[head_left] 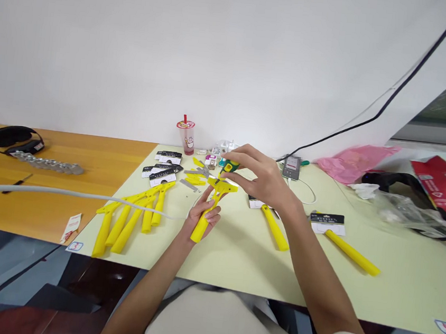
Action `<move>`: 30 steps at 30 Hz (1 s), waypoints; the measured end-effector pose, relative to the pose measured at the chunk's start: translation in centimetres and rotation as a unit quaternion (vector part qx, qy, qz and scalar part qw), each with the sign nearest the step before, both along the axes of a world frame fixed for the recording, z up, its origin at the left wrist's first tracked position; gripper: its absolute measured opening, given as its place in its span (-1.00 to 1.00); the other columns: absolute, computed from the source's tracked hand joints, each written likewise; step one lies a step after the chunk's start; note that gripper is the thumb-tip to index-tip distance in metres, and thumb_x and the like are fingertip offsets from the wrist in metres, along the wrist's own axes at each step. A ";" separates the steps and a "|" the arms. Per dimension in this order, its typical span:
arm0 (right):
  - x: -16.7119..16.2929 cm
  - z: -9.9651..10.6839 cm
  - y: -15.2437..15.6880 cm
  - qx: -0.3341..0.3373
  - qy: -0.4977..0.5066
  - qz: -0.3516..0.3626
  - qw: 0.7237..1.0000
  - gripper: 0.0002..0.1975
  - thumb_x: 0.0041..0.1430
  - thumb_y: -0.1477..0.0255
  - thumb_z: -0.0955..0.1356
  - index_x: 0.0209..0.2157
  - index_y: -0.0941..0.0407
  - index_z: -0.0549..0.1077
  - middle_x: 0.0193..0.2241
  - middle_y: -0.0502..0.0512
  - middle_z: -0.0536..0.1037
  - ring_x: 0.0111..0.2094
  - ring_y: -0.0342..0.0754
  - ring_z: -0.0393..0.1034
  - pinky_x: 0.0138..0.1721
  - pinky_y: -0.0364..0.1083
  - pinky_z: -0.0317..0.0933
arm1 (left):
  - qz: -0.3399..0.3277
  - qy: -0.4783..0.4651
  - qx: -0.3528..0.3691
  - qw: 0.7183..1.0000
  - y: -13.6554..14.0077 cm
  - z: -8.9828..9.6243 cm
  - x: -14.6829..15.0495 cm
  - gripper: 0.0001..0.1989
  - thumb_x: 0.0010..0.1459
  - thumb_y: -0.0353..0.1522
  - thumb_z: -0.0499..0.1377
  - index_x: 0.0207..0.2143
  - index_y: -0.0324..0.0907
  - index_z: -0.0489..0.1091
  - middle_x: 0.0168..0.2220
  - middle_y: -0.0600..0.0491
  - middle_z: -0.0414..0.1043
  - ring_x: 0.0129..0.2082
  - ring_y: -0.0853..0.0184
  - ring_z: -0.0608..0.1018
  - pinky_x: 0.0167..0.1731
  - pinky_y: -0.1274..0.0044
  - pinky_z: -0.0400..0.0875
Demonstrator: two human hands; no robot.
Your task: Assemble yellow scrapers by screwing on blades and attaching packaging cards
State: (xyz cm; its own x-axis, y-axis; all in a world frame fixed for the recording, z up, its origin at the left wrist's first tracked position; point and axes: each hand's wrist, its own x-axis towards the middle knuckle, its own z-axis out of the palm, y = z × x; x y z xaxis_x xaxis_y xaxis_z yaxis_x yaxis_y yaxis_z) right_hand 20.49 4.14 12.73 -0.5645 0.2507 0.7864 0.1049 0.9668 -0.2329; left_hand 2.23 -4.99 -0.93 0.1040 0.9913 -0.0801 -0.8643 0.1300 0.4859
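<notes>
Screwdriver (229,167) at yellow scraper (219,188)

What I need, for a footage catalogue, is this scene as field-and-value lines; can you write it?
Left hand: grips a yellow plastic T-shaped scraper
Right hand: holds a green-and-yellow screwdriver at the scraper's head
Surface: pale green tabletop
Table left: cluster of yellow plastic handles
Table right: two more yellow handles, each at a black-and-white card
Back: clear plastic cup with red straw
Unclear: whether the screwdriver's tip touches the scraper
</notes>
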 end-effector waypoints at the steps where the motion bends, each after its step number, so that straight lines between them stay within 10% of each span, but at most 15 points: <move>1: 0.0 0.1 -0.3 0.014 -0.007 -0.013 1.000 -0.68 0.50 0.25 0.40 0.21 -0.05 0.53 0.00 0.17 0.58 -0.10 0.04 0.58 -0.06 0.04 0.59 | 0.000 0.001 0.004 1.000 0.0 -0.1 0.0 -0.38 0.25 -0.57 0.28 0.28 0.12 0.49 0.39 -0.12 0.41 -0.60 0.69 0.21 -0.59 0.76 0.25; 7: -0.4 -0.1 -1.4 0.022 -0.033 -0.006 0.999 -0.58 0.57 0.36 0.31 0.37 -0.09 0.36 0.19 0.21 0.52 0.10 0.08 0.54 0.06 0.07 0.52 | -0.003 -0.011 0.021 1.000 0.0 -0.2 -0.1 -0.44 0.27 -0.56 0.29 0.24 0.09 0.52 0.39 -0.13 0.41 -0.58 0.68 0.25 -0.57 0.76 0.28; 14: -0.6 -0.1 -1.5 0.005 -0.090 -0.067 0.994 -0.70 0.57 0.28 0.30 0.24 -0.02 0.41 -0.01 0.19 0.49 -0.20 0.01 0.51 -0.15 0.02 0.49 | -0.003 -0.007 0.021 1.000 0.0 -0.2 -0.1 -0.47 0.27 -0.55 0.30 0.21 0.09 0.55 0.36 -0.12 0.44 -0.58 0.67 0.25 -0.57 0.75 0.29; 20: -0.6 0.0 -1.3 -0.064 -0.071 0.044 0.994 -0.62 0.51 0.52 0.24 0.27 -0.01 0.28 0.25 0.29 0.37 0.23 0.12 0.41 0.17 0.15 0.44 | 0.006 0.004 0.011 1.000 -0.1 -0.1 -0.1 -0.49 0.27 -0.55 0.30 0.18 0.10 0.57 0.39 -0.08 0.41 -0.58 0.68 0.23 -0.57 0.74 0.28; 26: -0.7 -0.2 -0.9 -0.052 -0.069 0.016 0.996 -0.82 0.56 0.36 0.29 0.12 0.00 0.37 0.03 0.21 0.54 -0.04 0.10 0.51 0.00 0.12 0.45 | 0.000 0.007 0.007 1.000 0.0 -0.4 -0.1 -0.46 0.23 -0.56 0.32 0.17 0.13 0.56 0.35 -0.07 0.45 -0.59 0.67 0.20 -0.58 0.73 0.24; 30: -0.6 -0.2 -1.2 -0.070 -0.085 0.044 0.993 -0.68 0.49 0.51 0.27 0.20 -0.01 0.31 0.14 0.25 0.48 0.12 0.13 0.47 0.10 0.14 0.44 | 0.002 -0.008 0.007 1.000 0.1 -0.3 -0.1 -0.52 0.24 -0.55 0.33 0.12 0.10 0.59 0.24 -0.03 0.52 -0.59 0.67 0.21 -0.57 0.75 0.25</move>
